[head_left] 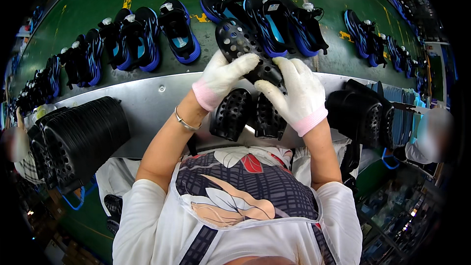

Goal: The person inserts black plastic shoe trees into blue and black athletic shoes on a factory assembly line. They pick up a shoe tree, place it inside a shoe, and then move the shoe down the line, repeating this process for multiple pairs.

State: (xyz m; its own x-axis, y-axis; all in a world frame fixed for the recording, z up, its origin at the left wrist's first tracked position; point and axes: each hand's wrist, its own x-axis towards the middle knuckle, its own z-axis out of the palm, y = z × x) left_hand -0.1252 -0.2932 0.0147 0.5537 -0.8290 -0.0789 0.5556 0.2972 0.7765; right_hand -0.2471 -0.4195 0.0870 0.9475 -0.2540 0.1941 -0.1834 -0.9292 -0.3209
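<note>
Both my hands wear white knit gloves with pink cuffs. Between them, over the table's near edge, is a black perforated plastic shoe tree, tilted with its rounded, holed end up and to the left. My left hand grips its left side, thumb across the top. The fingers and thumb of my right hand close around its lower right end. Just below my hands, two more black perforated shoe trees lie on the metal ledge, partly covered by the gloves. Beyond the held piece stand black-and-blue sneakers.
A green conveyor belt carries rows of sneakers left and right. On the metal ledge, stacked black shoe trees stand at left, and more black pieces at right. Co-workers sit at both sides.
</note>
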